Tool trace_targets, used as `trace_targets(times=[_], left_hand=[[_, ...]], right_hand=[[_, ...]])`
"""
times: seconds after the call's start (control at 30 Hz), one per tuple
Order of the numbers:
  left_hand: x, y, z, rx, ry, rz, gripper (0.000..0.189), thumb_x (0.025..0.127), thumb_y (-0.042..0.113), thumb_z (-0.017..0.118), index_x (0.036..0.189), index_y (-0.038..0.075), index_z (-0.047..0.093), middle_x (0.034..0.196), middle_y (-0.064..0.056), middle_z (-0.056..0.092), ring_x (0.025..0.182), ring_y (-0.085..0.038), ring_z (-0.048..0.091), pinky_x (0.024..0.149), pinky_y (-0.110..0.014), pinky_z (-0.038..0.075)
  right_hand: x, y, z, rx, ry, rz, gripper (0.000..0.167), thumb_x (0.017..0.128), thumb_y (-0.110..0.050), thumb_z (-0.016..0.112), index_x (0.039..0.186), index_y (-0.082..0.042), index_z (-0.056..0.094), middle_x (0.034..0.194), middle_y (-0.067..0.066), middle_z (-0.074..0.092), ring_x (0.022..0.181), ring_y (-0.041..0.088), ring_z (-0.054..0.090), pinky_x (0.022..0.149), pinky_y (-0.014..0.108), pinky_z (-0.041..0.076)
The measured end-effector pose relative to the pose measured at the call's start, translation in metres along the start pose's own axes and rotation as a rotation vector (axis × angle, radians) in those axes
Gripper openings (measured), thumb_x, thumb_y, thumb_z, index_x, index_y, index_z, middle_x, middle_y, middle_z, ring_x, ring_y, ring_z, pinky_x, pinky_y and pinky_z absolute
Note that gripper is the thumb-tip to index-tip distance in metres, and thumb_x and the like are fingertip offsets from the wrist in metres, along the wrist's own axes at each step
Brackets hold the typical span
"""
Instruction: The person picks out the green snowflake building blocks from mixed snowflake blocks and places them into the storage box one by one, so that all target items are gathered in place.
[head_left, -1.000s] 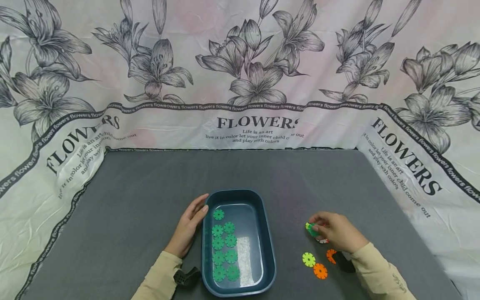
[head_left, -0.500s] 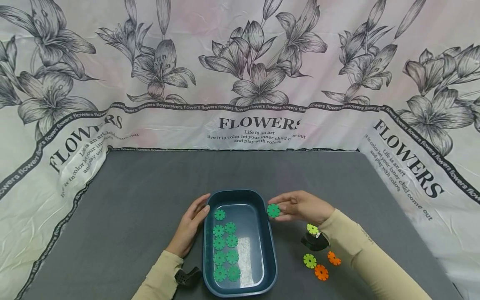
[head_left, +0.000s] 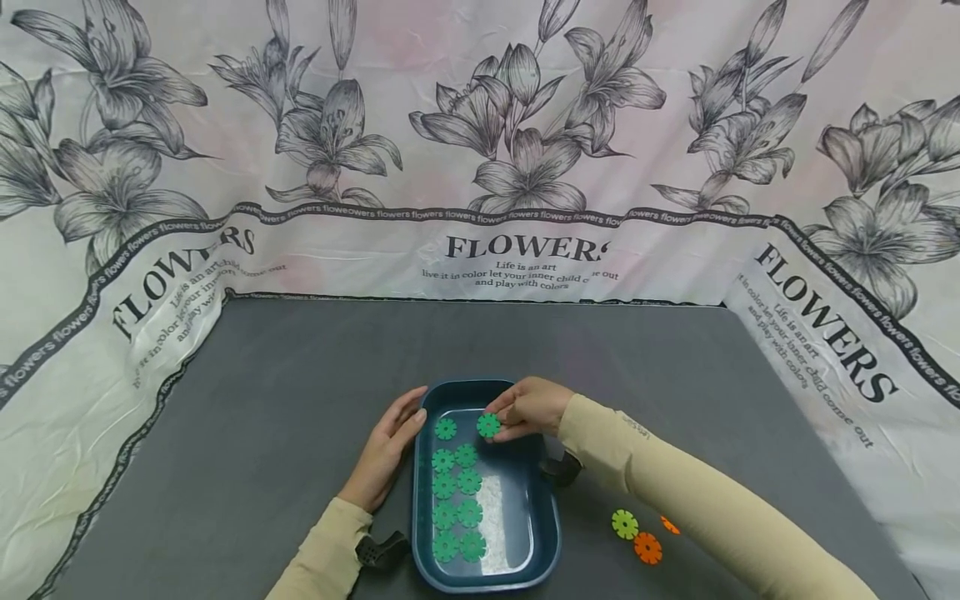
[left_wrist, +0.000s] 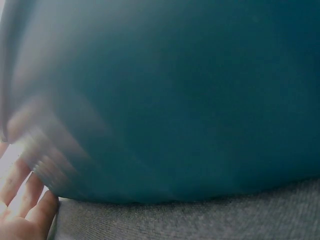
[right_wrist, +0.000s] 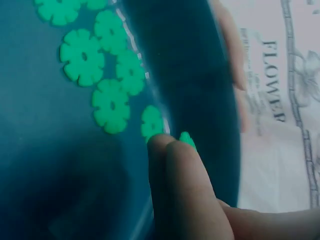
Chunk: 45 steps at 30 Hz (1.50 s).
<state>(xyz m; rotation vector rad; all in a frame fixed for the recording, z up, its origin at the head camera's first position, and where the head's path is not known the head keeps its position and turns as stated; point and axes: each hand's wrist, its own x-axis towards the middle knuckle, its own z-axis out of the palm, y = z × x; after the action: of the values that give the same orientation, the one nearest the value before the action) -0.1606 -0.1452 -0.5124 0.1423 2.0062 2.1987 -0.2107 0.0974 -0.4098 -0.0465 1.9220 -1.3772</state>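
Over the far end of the blue tray (head_left: 525,500), my right hand (head_left: 534,405) pinches a green notched disc (head_left: 488,425). In the right wrist view, the fingers hide most of this green disc (right_wrist: 186,138). Below it, several similar green discs (head_left: 444,514) lie flat on the tray floor, roughly in two columns along the left side. My left hand (head_left: 384,454) rests against the tray's left side, with the thumb by the rim. In the left wrist view, straight fingers (left_wrist: 42,210) touch the tray's outer wall (left_wrist: 175,100).
On the grey tabletop (head_left: 315,375), right of the tray, lie a yellow-green disc (head_left: 624,524) and an orange disc (head_left: 648,548). Another orange disc (head_left: 671,525) is partly covered by the right sleeve (head_left: 675,492). A flower-printed cloth (head_left: 525,250) stands behind the table.
My right hand has picked up the green disc from the right-hand group and carried it left over the tray. The left hand has stayed at the tray's side.
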Motion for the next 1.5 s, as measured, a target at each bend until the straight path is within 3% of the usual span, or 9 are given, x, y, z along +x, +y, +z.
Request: trace_targets(times=[0.23, 0.47, 0.6, 0.93, 1.17, 1.3, 1.37, 1.5], left_hand=[[0.001, 0.003, 0.010, 0.002, -0.010, -0.006, 0.050, 0.096, 0.040, 0.056, 0.143, 0.031, 0.042, 0.149, 0.003, 0.037, 0.136, -0.019, 0.036, 0.112, -0.049, 0.028], [0.004, 0.003, 0.012, 0.006, -0.013, 0.009, 0.051, 0.096, 0.041, 0.056, 0.143, 0.029, 0.042, 0.148, 0.004, 0.037, 0.137, -0.018, 0.034, 0.112, -0.049, 0.027], [0.004, 0.002, 0.013, 0.000, -0.021, 0.004, 0.049, 0.095, 0.042, 0.056, 0.142, 0.032, 0.042, 0.148, 0.004, 0.037, 0.137, -0.018, 0.035, 0.113, -0.048, 0.027], [0.003, 0.003, 0.014, -0.014, -0.017, 0.000, 0.053, 0.095, 0.041, 0.057, 0.144, 0.027, 0.041, 0.146, 0.003, 0.040, 0.133, -0.019, 0.040, 0.111, -0.048, 0.030], [0.001, 0.002, 0.010, 0.004, -0.022, -0.001, 0.052, 0.096, 0.041, 0.056, 0.144, 0.028, 0.041, 0.148, 0.003, 0.039, 0.134, -0.019, 0.039, 0.111, -0.049, 0.029], [-0.003, -0.001, 0.008, -0.009, -0.011, -0.003, 0.051, 0.097, 0.039, 0.055, 0.144, 0.027, 0.041, 0.147, 0.002, 0.040, 0.133, -0.022, 0.041, 0.110, -0.050, 0.031], [-0.005, -0.002, 0.008, -0.005, -0.004, -0.010, 0.050, 0.097, 0.039, 0.055, 0.144, 0.028, 0.041, 0.148, 0.002, 0.039, 0.133, -0.022, 0.040, 0.110, -0.050, 0.031], [-0.008, -0.004, 0.010, 0.038, -0.011, -0.005, 0.049, 0.097, 0.041, 0.054, 0.143, 0.030, 0.041, 0.150, 0.002, 0.036, 0.137, -0.022, 0.036, 0.111, -0.049, 0.030]], right_hand=[[0.012, 0.000, 0.007, -0.034, 0.077, 0.007, 0.028, 0.094, 0.009, 0.048, 0.119, 0.013, 0.059, 0.102, 0.021, 0.064, 0.083, 0.021, 0.069, 0.077, 0.031, 0.056], [0.021, 0.002, 0.013, -0.125, 0.127, -0.017, 0.025, 0.091, 0.008, 0.053, 0.113, 0.012, 0.064, 0.118, 0.025, 0.062, 0.076, 0.016, 0.069, 0.073, 0.029, 0.057], [0.023, 0.005, 0.017, -0.136, 0.167, -0.032, 0.021, 0.090, 0.006, 0.057, 0.108, 0.012, 0.066, 0.111, 0.021, 0.065, 0.073, 0.016, 0.069, 0.071, 0.030, 0.057], [0.018, 0.004, 0.016, -0.208, 0.177, -0.075, 0.024, 0.093, 0.002, 0.056, 0.112, 0.012, 0.064, 0.107, 0.022, 0.067, 0.093, 0.030, 0.068, 0.077, 0.035, 0.057], [0.015, 0.004, 0.014, -0.124, 0.121, -0.059, 0.031, 0.097, -0.006, 0.053, 0.123, 0.010, 0.059, 0.122, 0.026, 0.060, 0.109, 0.036, 0.062, 0.084, 0.038, 0.055], [0.004, 0.003, 0.014, -0.080, 0.097, -0.095, 0.035, 0.098, -0.011, 0.054, 0.126, 0.009, 0.057, 0.128, 0.026, 0.057, 0.113, 0.037, 0.060, 0.087, 0.038, 0.054], [-0.008, 0.004, 0.014, -0.111, 0.103, -0.155, 0.036, 0.098, -0.015, 0.054, 0.126, 0.008, 0.057, 0.127, 0.026, 0.057, 0.112, 0.036, 0.061, 0.087, 0.037, 0.054], [-0.045, 0.014, 0.015, -0.353, 0.219, -0.330, 0.032, 0.099, -0.023, 0.055, 0.121, -0.002, 0.063, 0.115, 0.016, 0.066, 0.101, 0.029, 0.066, 0.083, 0.035, 0.054]])
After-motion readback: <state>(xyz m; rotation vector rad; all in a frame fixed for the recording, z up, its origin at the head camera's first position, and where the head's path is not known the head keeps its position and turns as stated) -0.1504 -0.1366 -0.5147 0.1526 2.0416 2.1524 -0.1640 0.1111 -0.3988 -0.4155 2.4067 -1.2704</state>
